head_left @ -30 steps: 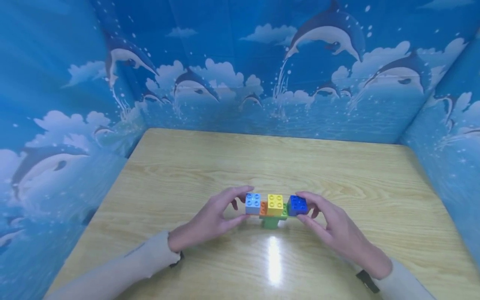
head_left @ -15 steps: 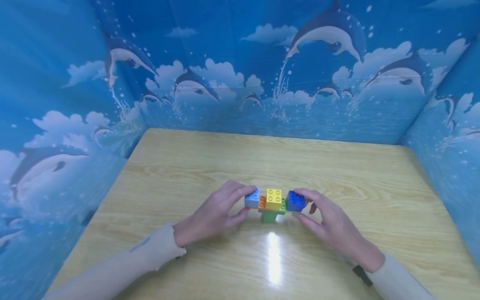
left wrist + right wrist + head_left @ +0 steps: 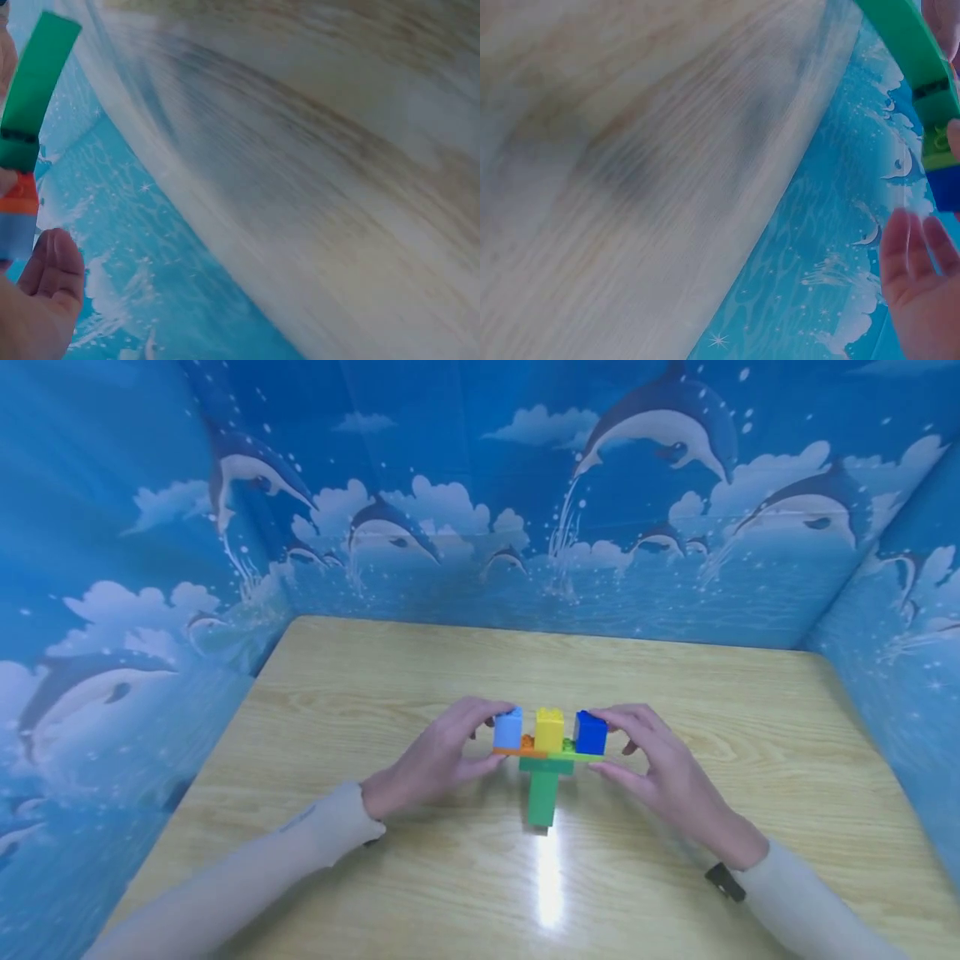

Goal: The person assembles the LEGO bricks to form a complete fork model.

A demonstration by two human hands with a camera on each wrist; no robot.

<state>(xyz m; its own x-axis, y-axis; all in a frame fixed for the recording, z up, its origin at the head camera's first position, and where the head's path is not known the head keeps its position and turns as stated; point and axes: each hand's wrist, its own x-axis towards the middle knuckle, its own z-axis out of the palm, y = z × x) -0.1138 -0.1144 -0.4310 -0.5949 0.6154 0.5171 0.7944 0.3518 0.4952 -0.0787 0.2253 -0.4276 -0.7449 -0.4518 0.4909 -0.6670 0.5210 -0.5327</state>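
In the head view both hands hold a T-shaped toy brick structure between them, over the middle of the table. Its green stem [image 3: 542, 797] points down toward me. Along the top stand a light blue brick [image 3: 507, 732], a yellow brick [image 3: 549, 731] and a dark blue brick [image 3: 591, 735], on an orange plate [image 3: 516, 752] and a lime plate [image 3: 581, 757]. My left hand [image 3: 442, 756] pinches the light blue end, thumb beneath. The dark blue end is pinched likewise by my right hand [image 3: 663, 768]. In the left wrist view the green stem [image 3: 34, 82] rises beside the fingers.
A pale wood-grain table [image 3: 375, 685] lies under both hands, with a bright light reflection near its front. Blue cloth walls [image 3: 450, 577] printed with dolphins and clouds enclose its back and sides.
Both hands have raised the structure up the head view and tilted it, so the bricks' front sides and the whole green stem now show. The left fingers have shifted on the light blue brick.
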